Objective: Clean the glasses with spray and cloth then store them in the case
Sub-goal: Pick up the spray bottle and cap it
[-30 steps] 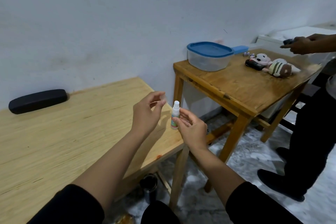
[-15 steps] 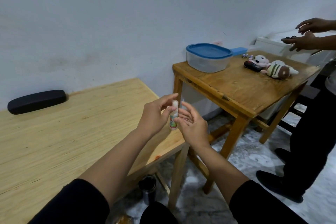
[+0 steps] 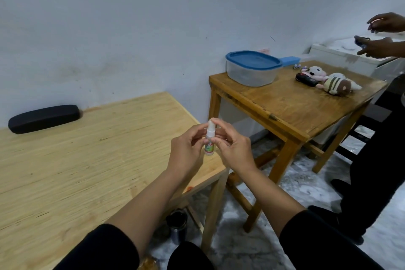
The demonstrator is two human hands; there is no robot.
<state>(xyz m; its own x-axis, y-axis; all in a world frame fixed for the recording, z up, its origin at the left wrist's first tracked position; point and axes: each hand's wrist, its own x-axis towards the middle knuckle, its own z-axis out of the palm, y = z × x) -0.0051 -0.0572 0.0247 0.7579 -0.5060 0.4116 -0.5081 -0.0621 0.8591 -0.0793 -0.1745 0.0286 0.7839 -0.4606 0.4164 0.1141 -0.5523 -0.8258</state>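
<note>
Spray bottle [image 3: 210,138] upright, pinched between left hand [image 3: 186,149] and right hand [image 3: 235,151] fingers (both curled), over table [image 3: 87,160] corner

Upright spray bottle [image 3: 210,140]; shut black case [image 3: 43,118]

On the darker wooden tabletop [image 3: 291,105] we see a clear container with a blue lid [image 3: 253,67], two plush toys [image 3: 328,80] and a black device [image 3: 306,78] just beside them. Another person [image 3: 379,142] in dark clothes stands at right. A dark cup [image 3: 178,224] sits on the floor.
</note>
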